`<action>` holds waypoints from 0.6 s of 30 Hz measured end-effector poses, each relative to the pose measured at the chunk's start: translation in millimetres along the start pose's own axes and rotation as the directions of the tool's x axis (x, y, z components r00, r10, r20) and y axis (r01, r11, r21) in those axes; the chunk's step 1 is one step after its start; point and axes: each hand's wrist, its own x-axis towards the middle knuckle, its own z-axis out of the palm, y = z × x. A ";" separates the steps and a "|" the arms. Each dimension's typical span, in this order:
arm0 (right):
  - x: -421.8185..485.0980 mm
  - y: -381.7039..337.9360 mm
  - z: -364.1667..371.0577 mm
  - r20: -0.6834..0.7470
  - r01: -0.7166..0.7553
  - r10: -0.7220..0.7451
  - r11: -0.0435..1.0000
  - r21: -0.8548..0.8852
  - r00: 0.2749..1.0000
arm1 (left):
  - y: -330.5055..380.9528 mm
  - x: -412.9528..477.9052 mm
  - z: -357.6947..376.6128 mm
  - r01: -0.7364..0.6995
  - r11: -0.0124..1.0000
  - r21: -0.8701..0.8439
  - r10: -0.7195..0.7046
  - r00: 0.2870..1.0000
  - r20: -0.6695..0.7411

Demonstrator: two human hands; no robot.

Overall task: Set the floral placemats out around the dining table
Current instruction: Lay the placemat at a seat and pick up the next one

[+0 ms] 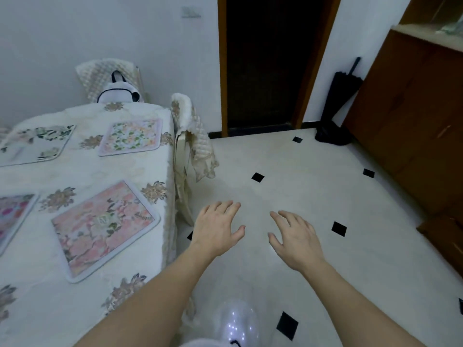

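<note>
- Here, in the head view, four floral placemats were seen lying flat on the table [82, 309]: a pink placemat [105, 229] nearest the right edge, a green-sprigged placemat [131, 137] beyond it, a pale placemat [37, 144] at the far left, and a bright placemat [12, 216] cut off by the left border.
- The left hand [216, 229] and the right hand [295, 237] were held out over the tiled floor [325, 196], well apart from the table, with fingers spread wide and nothing gripped in either.
- No loose placemat was visible in the hands or on the floor, so the laying was judged largely done; whether more places remained out of frame could not be told.
- The pink placemat was seen skewed against the table edge; squaring it would best be done with both palms pressed flat and turned gently, so that the tablecloth was not dragged.
- The draped chair [190, 136] just beside the table was judged a snagging risk.
</note>
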 end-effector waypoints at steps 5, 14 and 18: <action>78.5 -25.4 8.6 0.015 0.076 -0.076 0.997 -0.007 0.997 | -51.6 33.7 2.3 0.088 0.996 0.004 -0.088 0.996 -0.014; 226.2 -88.9 43.5 0.085 0.321 -0.322 0.947 0.026 0.943 | -159.6 82.3 6.8 0.333 0.941 0.052 -0.335 0.942 0.019; 304.9 -125.9 57.2 0.116 0.437 -0.442 0.897 0.064 0.890 | -213.5 111.4 8.3 0.441 0.895 0.073 -0.438 0.898 -0.047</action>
